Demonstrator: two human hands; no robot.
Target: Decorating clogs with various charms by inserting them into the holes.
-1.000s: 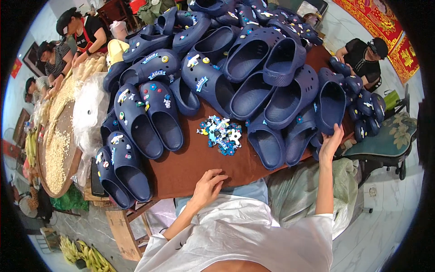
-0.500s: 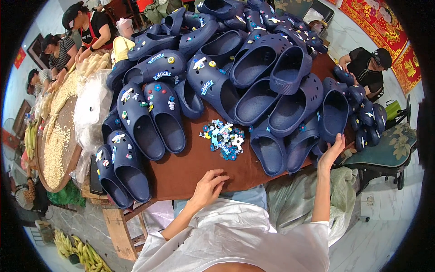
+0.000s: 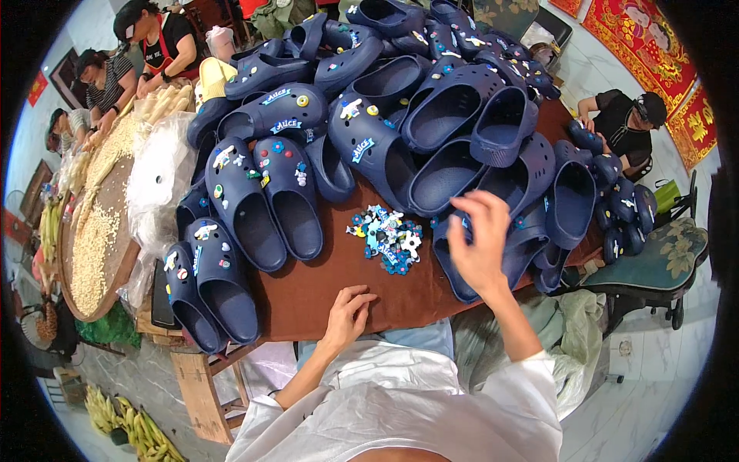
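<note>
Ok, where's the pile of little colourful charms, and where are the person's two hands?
pile of charms (image 3: 387,237): head view, middle of the small heap on the brown table.
left hand (image 3: 348,313): head view, back of the hand resting on the table edge.
right hand (image 3: 481,248): head view, back of the raised hand over the blue clogs.

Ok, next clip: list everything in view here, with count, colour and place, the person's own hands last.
clogs: dozens, navy blue, heaped across the table's far side, some decorated pairs at the left edge
shoe charms: one small pile, mixed blue, white and green, mid-table
table: one, brown top, centre
plastic bags: a bunch, clear, left of the clogs
round tray: one, brown, holding pale kernels, far left
people: four others, seated at left and right
bananas: several, yellow-green, floor lower left
left hand: flat on the table's near edge, empty
right hand: raised over the clogs, open, holding nothing
</note>
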